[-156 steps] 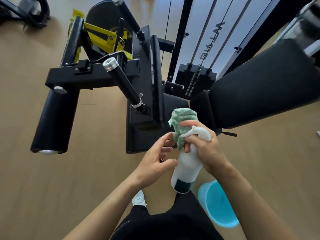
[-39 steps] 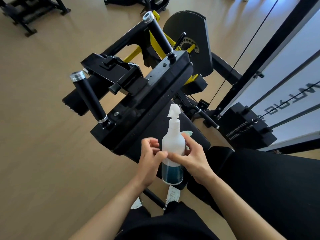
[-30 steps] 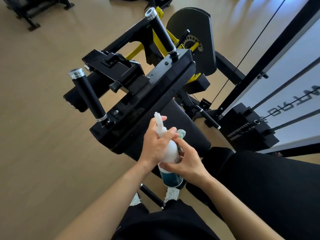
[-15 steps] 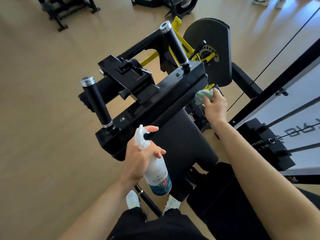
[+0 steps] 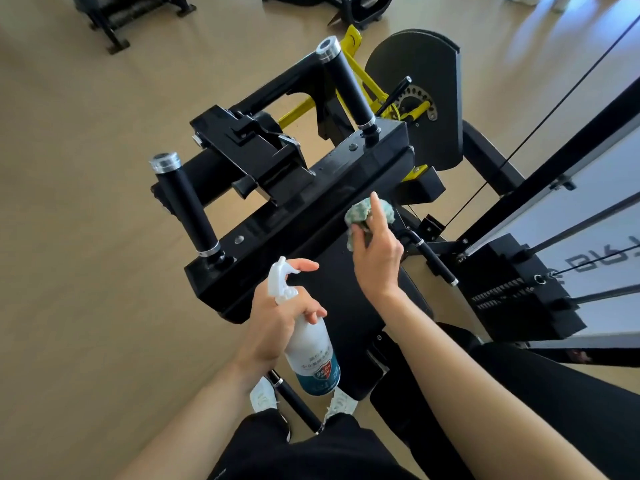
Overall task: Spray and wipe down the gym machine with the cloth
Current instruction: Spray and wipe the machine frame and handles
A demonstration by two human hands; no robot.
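A black gym machine (image 5: 311,216) with two upright black handles and a yellow frame stands in front of me. My right hand (image 5: 375,251) holds a bunched green cloth (image 5: 360,213) against the machine's black pad, near its right end, with one finger stretched out over the cloth. My left hand (image 5: 277,320) grips the neck of a white spray bottle (image 5: 311,351) with a teal label, nozzle pointing up and left, held in the air below the pad's near corner.
A weight stack (image 5: 519,289) with cables and a white panel stands at the right. A black padded seat (image 5: 554,393) lies at the lower right. Other machines (image 5: 131,15) stand on the wooden floor at the top. My white shoes (image 5: 263,396) are below.
The bottle passed from my right hand to my left. My right hand took the cloth to the pad's far right end, then slid it back toward me along the pad.
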